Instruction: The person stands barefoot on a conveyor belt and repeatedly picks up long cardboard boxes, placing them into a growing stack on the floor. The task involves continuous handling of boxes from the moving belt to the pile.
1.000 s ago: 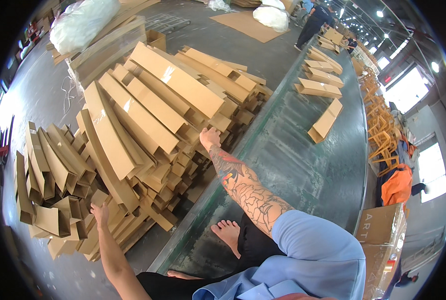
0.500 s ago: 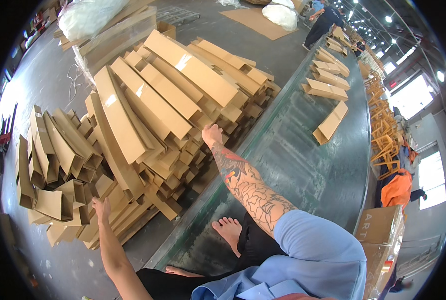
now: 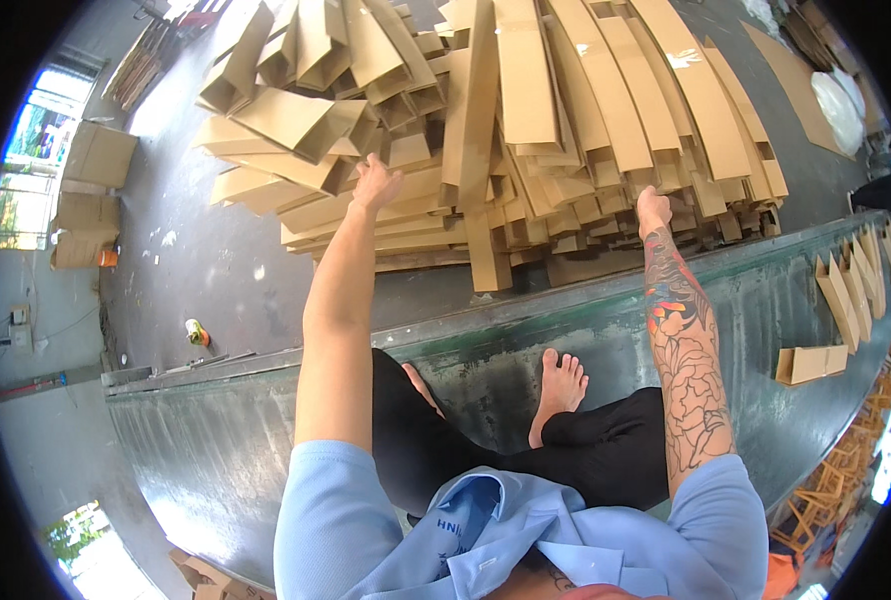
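Note:
In front of me lies a large pile of long, folded brown cardboard boxes, narrow and open at the ends. My left hand reaches to the left part of the pile, fingers apart, close to the end of a shorter cardboard box. Whether it touches that box I cannot tell. On the right, my closed right hand is at the near end of a long cardboard box. Its fingertips are hidden, and what they hold does not show.
I sit barefoot on a dark green conveyor belt whose edge runs between me and the pile. Several folded boxes stand along it at the right. Wooden frames lie beyond, and a small container is on the floor at left.
The view has swung left, so the pile now lies straight ahead. Both arms stay stretched toward it, the hands near the box ends. No box has clearly been moved.

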Demonstrator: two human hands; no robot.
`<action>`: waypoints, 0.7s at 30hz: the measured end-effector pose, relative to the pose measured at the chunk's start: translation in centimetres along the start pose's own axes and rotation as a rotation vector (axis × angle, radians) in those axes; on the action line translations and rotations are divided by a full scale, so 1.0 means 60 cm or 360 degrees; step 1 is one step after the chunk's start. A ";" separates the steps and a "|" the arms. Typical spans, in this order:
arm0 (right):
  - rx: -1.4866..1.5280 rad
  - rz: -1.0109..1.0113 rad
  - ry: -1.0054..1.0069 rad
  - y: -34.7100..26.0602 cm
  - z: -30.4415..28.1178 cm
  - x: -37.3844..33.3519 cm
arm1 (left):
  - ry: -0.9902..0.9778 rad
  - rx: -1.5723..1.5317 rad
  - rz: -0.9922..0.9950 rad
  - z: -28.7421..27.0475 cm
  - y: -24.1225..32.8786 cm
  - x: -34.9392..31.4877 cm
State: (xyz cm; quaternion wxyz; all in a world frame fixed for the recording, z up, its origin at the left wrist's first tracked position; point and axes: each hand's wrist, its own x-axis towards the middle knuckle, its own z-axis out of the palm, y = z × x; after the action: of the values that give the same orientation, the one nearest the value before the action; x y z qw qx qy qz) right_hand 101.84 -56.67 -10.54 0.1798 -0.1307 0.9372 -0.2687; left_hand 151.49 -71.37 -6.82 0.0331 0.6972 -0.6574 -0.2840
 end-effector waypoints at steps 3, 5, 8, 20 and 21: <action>0.0084 -0.0050 -0.0188 -0.046 0.034 -0.052 | 0.0185 -0.0034 -0.0047 -0.032 -0.077 -0.010; 0.0037 -0.0111 -0.0162 -0.054 0.030 -0.047 | 0.0159 -0.0035 -0.0069 -0.034 -0.084 -0.008; 0.0003 -0.0188 -0.0124 -0.059 0.028 -0.046 | 0.0127 -0.0022 -0.0104 -0.039 -0.096 -0.004; -0.0024 -0.0247 -0.0158 -0.062 0.059 -0.105 | 0.0131 0.0004 -0.0025 -0.065 -0.176 0.010; -0.0013 -0.0250 -0.0151 -0.065 0.063 -0.107 | 0.0134 0.0006 -0.0007 -0.070 -0.185 0.013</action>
State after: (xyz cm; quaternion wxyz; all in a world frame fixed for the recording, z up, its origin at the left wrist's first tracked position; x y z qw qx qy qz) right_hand 109.73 -59.40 -9.70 0.2017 -0.2171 0.9156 -0.2717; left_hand 163.27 -72.00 -8.24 0.0586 0.7100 -0.6544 -0.2532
